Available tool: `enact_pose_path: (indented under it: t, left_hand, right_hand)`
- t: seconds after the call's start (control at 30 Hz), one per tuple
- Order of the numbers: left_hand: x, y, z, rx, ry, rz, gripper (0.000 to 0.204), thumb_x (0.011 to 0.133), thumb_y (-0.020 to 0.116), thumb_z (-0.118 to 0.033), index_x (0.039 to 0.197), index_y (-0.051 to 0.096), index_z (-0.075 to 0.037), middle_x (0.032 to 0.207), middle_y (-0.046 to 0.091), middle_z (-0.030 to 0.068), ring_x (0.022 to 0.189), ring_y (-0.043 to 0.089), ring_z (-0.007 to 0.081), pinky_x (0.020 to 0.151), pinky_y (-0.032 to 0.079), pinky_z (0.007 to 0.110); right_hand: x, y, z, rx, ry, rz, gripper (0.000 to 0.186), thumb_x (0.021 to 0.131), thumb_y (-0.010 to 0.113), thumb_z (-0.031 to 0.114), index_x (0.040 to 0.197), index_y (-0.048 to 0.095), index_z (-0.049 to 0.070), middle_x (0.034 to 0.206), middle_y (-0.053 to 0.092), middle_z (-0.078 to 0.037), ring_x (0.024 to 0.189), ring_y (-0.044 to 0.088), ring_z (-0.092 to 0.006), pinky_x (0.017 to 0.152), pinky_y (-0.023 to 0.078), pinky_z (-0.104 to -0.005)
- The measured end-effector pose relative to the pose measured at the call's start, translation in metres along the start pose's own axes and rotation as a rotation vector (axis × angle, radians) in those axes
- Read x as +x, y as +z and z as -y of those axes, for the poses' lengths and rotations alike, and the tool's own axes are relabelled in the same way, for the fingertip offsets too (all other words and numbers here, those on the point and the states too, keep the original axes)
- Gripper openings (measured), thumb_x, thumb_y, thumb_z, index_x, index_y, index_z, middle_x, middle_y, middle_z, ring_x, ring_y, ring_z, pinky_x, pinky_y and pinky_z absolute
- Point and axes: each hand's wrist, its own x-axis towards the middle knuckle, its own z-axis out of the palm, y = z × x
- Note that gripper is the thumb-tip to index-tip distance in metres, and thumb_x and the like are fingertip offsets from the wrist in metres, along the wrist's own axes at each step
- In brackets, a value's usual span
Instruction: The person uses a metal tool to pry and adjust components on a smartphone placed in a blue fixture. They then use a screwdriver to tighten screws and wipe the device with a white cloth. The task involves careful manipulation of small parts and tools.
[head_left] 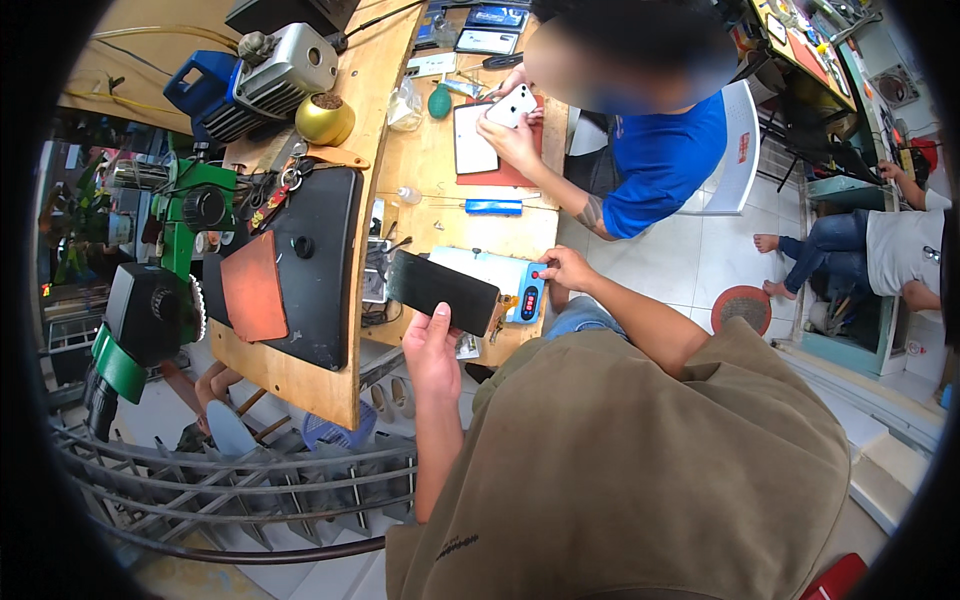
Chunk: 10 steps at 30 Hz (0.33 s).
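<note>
My left hand [432, 352] is closed around the lower edge of a dark phone screen [440, 288], thumb on top. From the screen's right end hangs a small orange-brown flex cable [508, 301]. The screen is held over a blue device with a pale flat top [480, 262]. At that device's right end is a blue control panel [529, 303] with red lit digits. My right hand [570, 270] has curled fingers on the panel's upper corner, at a red button [537, 274]; the fingertips are partly hidden.
Across the bench [440, 215], a person in a blue shirt [668, 165] holds a white phone [512, 105] over a red mat [500, 176]. A blue bar-shaped object [493, 207] lies between us. Leftward are a black mat [325, 270], a green microscope [205, 205] and a gold pot [325, 120].
</note>
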Motion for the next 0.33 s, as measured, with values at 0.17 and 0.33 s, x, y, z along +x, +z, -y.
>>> enact_pose_path:
  t: [0.17, 0.33]
  left_hand:
    - [-0.011, -0.007, 0.000, 0.010, 0.010, 0.017, 0.023, 0.108, 0.069, -0.015, 0.127, 0.069, -0.001, 0.119, 0.076, 0.0062, 0.102, 0.071, 0.0138, 0.091, 0.056, 0.031]
    - [-0.024, -0.014, 0.002, 0.025, 0.020, 0.018, 0.029, 0.108, 0.070, -0.016, 0.132, 0.068, 0.000, 0.122, 0.076, 0.0074, 0.105, 0.072, 0.0147, 0.094, 0.056, 0.032]
  right_hand:
    - [0.005, -0.010, -0.004, 0.005, -0.083, 0.072, 0.034, 0.081, 0.094, 0.027, 0.105, 0.082, 0.006, 0.098, 0.079, -0.016, 0.096, 0.077, -0.0285, 0.089, 0.060, -0.0396]
    - [0.023, -0.008, 0.004, -0.175, 0.031, 0.086, 0.047, 0.082, 0.095, 0.041, 0.113, 0.084, 0.007, 0.108, 0.082, -0.018, 0.100, 0.078, -0.0301, 0.092, 0.060, -0.0405]
